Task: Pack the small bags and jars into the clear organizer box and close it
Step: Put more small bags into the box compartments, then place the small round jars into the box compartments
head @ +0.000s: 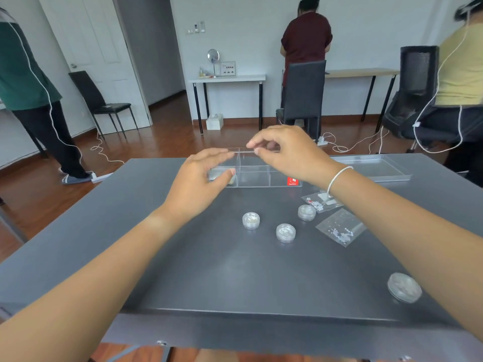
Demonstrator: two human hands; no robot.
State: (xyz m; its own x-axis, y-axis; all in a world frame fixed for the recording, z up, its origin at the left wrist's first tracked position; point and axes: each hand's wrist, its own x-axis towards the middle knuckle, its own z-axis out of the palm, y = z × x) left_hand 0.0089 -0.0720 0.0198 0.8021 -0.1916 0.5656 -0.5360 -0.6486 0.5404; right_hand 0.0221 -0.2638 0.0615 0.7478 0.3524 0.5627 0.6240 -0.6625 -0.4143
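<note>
Two hands at the organizer box [254,176]: left hand [201,182] spread, right hand [287,150] pinching its far wall.

Organizer box [254,176] clear glossy plastic; table [209,270] matt grey, smooth; floor [162,142] glossy wood

The room is bright with soft, even light, and my arms throw only weak shadows on the grey table [183,270], which has a pale sheen. The wide lens bends the edges, and my hands look slightly blurred.
</note>
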